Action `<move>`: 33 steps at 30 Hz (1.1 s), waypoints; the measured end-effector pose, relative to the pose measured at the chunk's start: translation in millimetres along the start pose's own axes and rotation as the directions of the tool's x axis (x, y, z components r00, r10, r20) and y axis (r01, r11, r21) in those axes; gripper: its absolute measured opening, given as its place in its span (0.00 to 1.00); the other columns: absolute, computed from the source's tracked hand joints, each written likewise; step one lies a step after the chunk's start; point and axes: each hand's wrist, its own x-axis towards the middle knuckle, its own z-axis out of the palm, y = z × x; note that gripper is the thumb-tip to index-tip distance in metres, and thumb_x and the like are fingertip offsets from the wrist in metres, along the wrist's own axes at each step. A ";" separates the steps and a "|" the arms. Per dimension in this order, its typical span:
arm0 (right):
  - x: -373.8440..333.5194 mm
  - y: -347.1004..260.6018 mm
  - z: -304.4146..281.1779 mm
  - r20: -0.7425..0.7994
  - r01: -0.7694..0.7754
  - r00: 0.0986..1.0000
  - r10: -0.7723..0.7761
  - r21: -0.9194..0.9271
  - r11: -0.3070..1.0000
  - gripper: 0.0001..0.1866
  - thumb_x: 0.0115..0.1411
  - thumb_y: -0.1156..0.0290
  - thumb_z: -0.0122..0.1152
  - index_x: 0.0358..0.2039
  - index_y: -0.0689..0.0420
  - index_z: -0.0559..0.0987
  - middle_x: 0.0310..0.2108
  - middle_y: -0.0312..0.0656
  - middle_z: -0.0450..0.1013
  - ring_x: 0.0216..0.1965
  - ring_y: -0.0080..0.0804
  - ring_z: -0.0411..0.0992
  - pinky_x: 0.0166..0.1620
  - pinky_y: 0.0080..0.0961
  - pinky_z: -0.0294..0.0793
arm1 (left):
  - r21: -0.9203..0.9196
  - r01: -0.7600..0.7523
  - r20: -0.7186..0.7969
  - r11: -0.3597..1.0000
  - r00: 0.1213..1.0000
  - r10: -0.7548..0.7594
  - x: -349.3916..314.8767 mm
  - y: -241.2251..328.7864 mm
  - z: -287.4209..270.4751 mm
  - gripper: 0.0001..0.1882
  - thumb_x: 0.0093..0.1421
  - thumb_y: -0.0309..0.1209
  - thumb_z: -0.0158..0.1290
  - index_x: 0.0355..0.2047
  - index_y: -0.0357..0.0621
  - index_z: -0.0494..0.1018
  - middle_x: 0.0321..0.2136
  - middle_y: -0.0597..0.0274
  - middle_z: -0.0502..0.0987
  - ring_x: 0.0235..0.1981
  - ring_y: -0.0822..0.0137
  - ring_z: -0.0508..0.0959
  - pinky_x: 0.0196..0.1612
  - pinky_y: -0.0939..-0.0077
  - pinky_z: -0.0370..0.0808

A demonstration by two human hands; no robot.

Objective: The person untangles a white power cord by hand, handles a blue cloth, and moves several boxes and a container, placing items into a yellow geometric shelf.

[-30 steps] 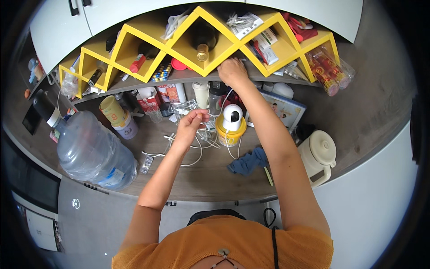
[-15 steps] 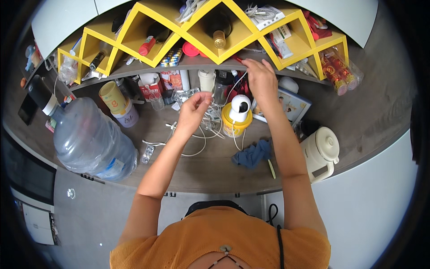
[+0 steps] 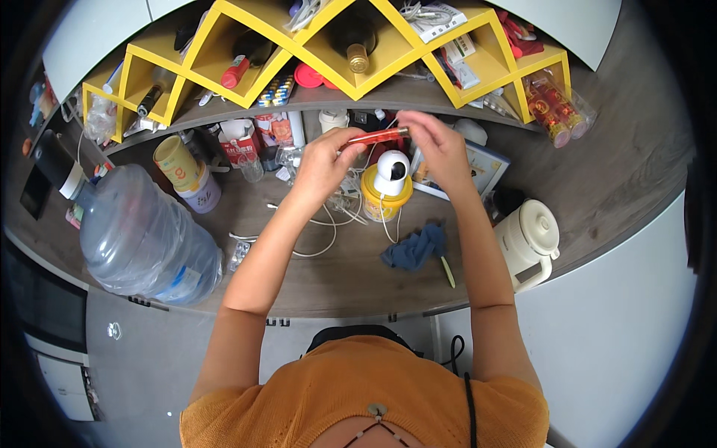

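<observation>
A slim red stick-like tube with a shiny right end is held up crosswise below the yellow shelf. My left hand is closed round its left end. At the shiny end, my right hand pinches with thumb and fingers, slightly blurred. Just under the tube, a white camera with a round head stands on a yellow-lidded tub. White cables lie tangled below my left hand.
A yellow zigzag shelf holds bottles and packets above. To the left stands a large water jug; a cream kettle is at the right. A blue cloth lies in front, and a picture frame leans behind my right wrist.
My right hand has come down from the shelf edge with the red tube. My left hand has risen toward it and now grips the tube's left end.
</observation>
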 end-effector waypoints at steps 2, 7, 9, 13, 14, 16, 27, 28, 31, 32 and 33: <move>19.1 9.3 1.1 -0.076 0.046 0.995 -0.059 -0.158 0.986 0.15 0.62 0.69 0.48 0.46 0.62 0.74 0.44 0.51 0.73 0.45 0.39 0.72 0.48 0.26 0.68 | -0.046 0.065 -0.084 0.997 0.994 -0.069 -0.7 -10.7 -1.6 0.10 0.56 0.26 0.54 0.39 0.36 0.74 0.26 0.59 0.76 0.24 0.71 0.74 0.30 0.77 0.71; 81.4 54.7 16.9 -0.031 0.007 0.999 -0.038 -0.672 0.741 0.17 0.60 0.66 0.46 0.46 0.62 0.73 0.51 0.60 0.64 0.51 0.57 0.63 0.55 0.43 0.61 | 0.001 0.064 -0.151 0.998 0.987 -0.063 -5.4 -12.8 -7.5 0.11 0.56 0.28 0.54 0.38 0.36 0.74 0.24 0.59 0.75 0.25 0.71 0.74 0.31 0.76 0.71; 108.8 69.7 23.6 -0.031 -0.124 0.988 0.151 -0.741 0.660 0.17 0.57 0.66 0.49 0.44 0.62 0.74 0.49 0.61 0.65 0.51 0.56 0.62 0.54 0.45 0.61 | -0.019 0.103 -0.137 0.995 0.985 -0.104 -10.4 -14.7 -12.0 0.11 0.56 0.26 0.54 0.39 0.35 0.74 0.25 0.59 0.76 0.24 0.72 0.74 0.30 0.78 0.70; 147.6 85.3 25.6 0.059 -0.053 0.981 0.185 -0.835 0.548 0.33 0.59 0.49 0.42 0.62 0.51 0.55 0.64 0.47 0.51 0.63 0.45 0.50 0.62 0.38 0.52 | -0.014 0.120 -0.164 0.993 0.979 -0.121 -18.2 -27.6 -16.5 0.11 0.57 0.26 0.53 0.39 0.34 0.73 0.26 0.60 0.75 0.24 0.73 0.74 0.29 0.79 0.70; 154.3 80.7 28.5 0.071 -0.048 0.977 0.201 -0.845 0.532 0.33 0.59 0.49 0.42 0.62 0.50 0.55 0.64 0.46 0.51 0.63 0.45 0.50 0.62 0.38 0.52 | -0.008 0.127 -0.170 0.992 0.977 -0.127 -18.4 -30.1 -18.8 0.11 0.57 0.26 0.53 0.39 0.34 0.73 0.26 0.60 0.75 0.24 0.73 0.74 0.29 0.79 0.71; 159.3 70.7 33.1 0.075 -0.064 0.967 0.244 -0.854 0.516 0.33 0.59 0.48 0.41 0.63 0.50 0.55 0.64 0.46 0.50 0.63 0.44 0.50 0.62 0.38 0.52 | -0.020 0.155 -0.192 0.988 0.969 -0.156 -22.1 -34.9 -23.5 0.10 0.57 0.27 0.54 0.38 0.35 0.73 0.27 0.55 0.75 0.26 0.64 0.76 0.30 0.74 0.71; 132.3 53.1 22.6 0.021 -0.281 0.810 0.586 -0.863 0.421 0.22 0.59 0.59 0.42 0.48 0.56 0.75 0.52 0.52 0.67 0.52 0.47 0.67 0.55 0.38 0.64 | -0.051 0.212 -0.213 0.976 0.952 -0.218 -32.3 -28.6 -32.9 0.10 0.57 0.28 0.53 0.37 0.36 0.74 0.26 0.53 0.76 0.26 0.62 0.76 0.30 0.72 0.72; 121.5 52.4 20.1 0.051 -0.254 0.844 0.534 -0.839 0.482 0.22 0.60 0.58 0.41 0.45 0.60 0.75 0.45 0.56 0.70 0.48 0.53 0.69 0.53 0.42 0.65 | -0.060 0.203 -0.210 0.977 0.955 -0.211 -31.7 -27.0 -31.3 0.10 0.57 0.28 0.53 0.37 0.36 0.73 0.26 0.53 0.76 0.26 0.62 0.76 0.30 0.72 0.71; 81.6 45.9 19.1 0.128 -0.025 0.972 0.197 -0.777 0.629 0.23 0.62 0.57 0.42 0.45 0.63 0.74 0.46 0.57 0.70 0.49 0.51 0.68 0.53 0.40 0.65 | -0.079 0.155 -0.215 0.985 0.962 -0.169 -32.0 -22.6 -23.5 0.09 0.57 0.28 0.53 0.36 0.36 0.73 0.25 0.54 0.75 0.25 0.62 0.76 0.30 0.72 0.71; 68.2 48.7 18.8 0.130 0.083 0.991 0.028 -0.774 0.627 0.22 0.62 0.57 0.42 0.45 0.63 0.74 0.46 0.57 0.70 0.50 0.51 0.67 0.54 0.39 0.64 | -0.088 0.134 -0.215 0.987 0.965 -0.151 -31.8 -20.3 -20.3 0.09 0.57 0.28 0.53 0.36 0.36 0.73 0.25 0.54 0.75 0.25 0.62 0.76 0.30 0.72 0.71; 58.4 41.8 20.8 0.154 0.131 0.988 -0.023 -0.750 0.648 0.21 0.61 0.59 0.45 0.46 0.62 0.74 0.48 0.55 0.69 0.52 0.49 0.65 0.55 0.38 0.62 | -0.097 0.142 -0.199 0.985 0.967 -0.159 -33.1 -18.4 -19.1 0.09 0.57 0.28 0.52 0.36 0.36 0.73 0.25 0.53 0.75 0.25 0.61 0.75 0.30 0.72 0.71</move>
